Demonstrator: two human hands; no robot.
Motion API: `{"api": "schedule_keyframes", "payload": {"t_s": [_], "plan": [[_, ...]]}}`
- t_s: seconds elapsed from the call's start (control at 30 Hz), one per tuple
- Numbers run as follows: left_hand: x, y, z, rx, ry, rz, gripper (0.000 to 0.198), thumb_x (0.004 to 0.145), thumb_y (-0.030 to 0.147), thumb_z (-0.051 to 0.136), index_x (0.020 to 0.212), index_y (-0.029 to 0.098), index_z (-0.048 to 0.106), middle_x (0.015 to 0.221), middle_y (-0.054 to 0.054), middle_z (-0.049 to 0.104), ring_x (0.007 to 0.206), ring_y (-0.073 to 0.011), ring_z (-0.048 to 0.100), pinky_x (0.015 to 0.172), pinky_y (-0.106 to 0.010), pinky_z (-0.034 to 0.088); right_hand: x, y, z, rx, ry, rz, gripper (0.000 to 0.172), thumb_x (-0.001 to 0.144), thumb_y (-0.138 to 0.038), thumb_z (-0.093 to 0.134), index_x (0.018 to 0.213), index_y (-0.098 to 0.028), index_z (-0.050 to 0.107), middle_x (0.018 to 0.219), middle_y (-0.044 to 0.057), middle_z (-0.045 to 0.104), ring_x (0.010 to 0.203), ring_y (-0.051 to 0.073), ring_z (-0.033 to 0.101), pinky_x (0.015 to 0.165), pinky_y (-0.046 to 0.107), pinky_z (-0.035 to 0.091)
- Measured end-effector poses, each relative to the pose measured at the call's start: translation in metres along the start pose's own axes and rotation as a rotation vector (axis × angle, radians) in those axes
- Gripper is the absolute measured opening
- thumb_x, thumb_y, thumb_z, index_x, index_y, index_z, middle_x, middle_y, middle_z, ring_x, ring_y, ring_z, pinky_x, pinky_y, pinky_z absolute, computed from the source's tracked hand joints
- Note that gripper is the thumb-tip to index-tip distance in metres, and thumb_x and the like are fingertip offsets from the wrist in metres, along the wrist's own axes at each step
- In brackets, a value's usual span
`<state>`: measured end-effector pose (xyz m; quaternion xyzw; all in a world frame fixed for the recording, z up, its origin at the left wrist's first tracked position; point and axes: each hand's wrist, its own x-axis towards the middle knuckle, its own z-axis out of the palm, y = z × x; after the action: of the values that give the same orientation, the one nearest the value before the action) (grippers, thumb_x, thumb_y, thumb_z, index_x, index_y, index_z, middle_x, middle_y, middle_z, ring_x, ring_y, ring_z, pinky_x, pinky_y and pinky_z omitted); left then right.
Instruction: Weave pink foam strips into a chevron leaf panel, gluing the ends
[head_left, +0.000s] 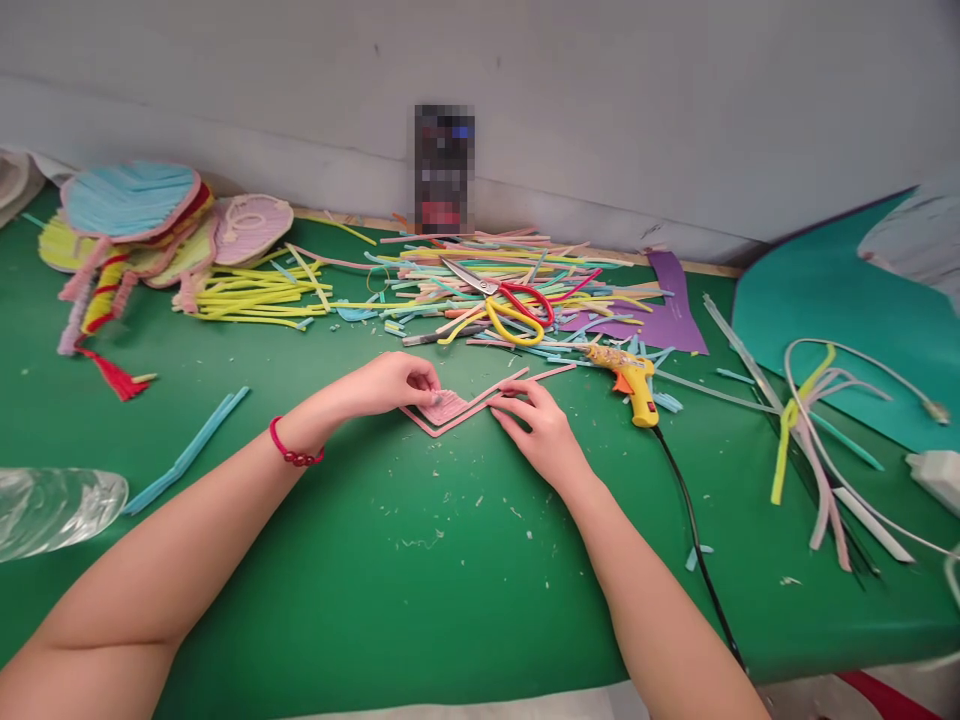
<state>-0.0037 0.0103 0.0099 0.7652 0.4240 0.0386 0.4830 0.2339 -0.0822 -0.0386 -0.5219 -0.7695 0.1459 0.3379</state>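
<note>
A small pink piece made of bent foam strips (448, 408) lies on the green table (420, 560), shaped like a V with a filled patch at its left. My left hand (390, 384) has its fingers curled and pinched on the left part of the pink piece. My right hand (541, 428) rests flat beside it, fingertips pressing the pink strip that runs up to the right. A red bead bracelet (294, 452) circles my left wrist.
A yellow glue gun (631, 382) with a black cord lies right of my hands. Red and yellow scissors (510, 304) sit on a heap of coloured strips (480, 275). Finished woven fans (142, 220) are stacked at the far left. A plastic bottle (52, 508) lies at the left edge; teal sheet (840, 310) right.
</note>
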Motion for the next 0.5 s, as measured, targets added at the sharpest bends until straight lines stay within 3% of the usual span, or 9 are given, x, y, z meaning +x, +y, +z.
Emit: {"api": "schedule_keyframes", "payload": {"t_s": [0.5], "plan": [[-0.0037, 0.0025, 0.0000, 0.062, -0.018, -0.002, 0.022, 0.073, 0.039, 0.056, 0.077, 0.019, 0.064, 0.074, 0.000, 0.069, 0.067, -0.0141, 0.060, 0.058, -0.021, 0.042, -0.0001, -0.0008, -0.0017, -0.016, 0.001, 0.001, 0.019, 0.091, -0.023, 0.053, 0.099, -0.025, 0.070, 0.106, 0.008, 0.059, 0.103, 0.020, 0.058, 0.090, 0.036, 0.053]]}}
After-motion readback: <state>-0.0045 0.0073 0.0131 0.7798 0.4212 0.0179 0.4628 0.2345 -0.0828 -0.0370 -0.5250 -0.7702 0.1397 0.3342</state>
